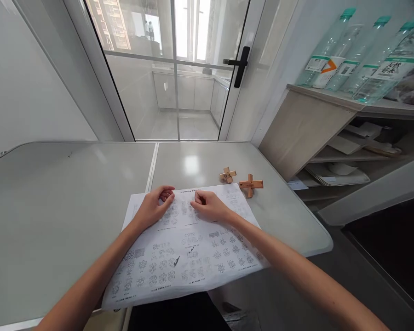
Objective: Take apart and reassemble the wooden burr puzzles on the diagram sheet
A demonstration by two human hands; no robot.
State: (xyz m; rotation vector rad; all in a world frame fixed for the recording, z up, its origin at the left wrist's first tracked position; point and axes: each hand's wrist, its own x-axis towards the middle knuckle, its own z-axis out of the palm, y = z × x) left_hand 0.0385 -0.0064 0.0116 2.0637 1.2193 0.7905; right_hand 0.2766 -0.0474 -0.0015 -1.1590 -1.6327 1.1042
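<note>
A large sheet of paper printed with rows of small line diagrams and text lies on the table, its near edge hanging over the front. My left hand rests on its upper left part, fingers loosely curled in, with nothing seen inside. To the right, my right hand lies on the sheet in a loose fist, and no object shows in it. The two hands are apart. Beyond the sheet's upper right corner stand a smaller wooden cross-shaped puzzle and a larger, darker wooden cross-shaped puzzle; neither hand touches them.
The pale table has a metal seam strip across it. Behind it is a glass door with a black handle. On the right, a wooden shelf unit holds several clear bottles on top and trays below.
</note>
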